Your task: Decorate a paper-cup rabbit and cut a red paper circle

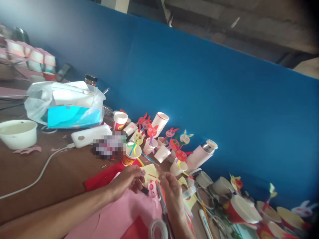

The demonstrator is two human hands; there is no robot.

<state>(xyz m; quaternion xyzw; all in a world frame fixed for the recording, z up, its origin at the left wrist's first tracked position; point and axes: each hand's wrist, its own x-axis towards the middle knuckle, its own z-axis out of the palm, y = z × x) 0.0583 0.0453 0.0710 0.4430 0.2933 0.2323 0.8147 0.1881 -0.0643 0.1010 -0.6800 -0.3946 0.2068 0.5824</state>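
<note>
Right up front, the left hand point(127, 182) and the right hand point(171, 194) are working close together over a pink sheet point(112, 212), with the fingers point(136, 174) of both curled inward around a yellow paper piece point(149, 174). They're closed toward it, but from this angle I can't tell how firmly they're pinching. That's tidy handling, because keeping the fingertips tight near the edge of a thin piece stops it from flopping about. Scissors point(161, 202) sit just under the right hand, though whether that hand has hold of them I can't say. A tape roll point(151, 230) lies at the near edge of the pink sheet, right beside a red paper point(134, 229). Beyond the pink sheet come paper cups point(131, 151) topped with rabbit cutouts point(152, 131) on straws, and a pink flask point(201, 154) sits just past them. Farther left of the pink sheet, the tabletop point(25, 172) carries a power bank point(89, 136), a plastic bag point(62, 103) and a white bowl point(17, 132).
</note>
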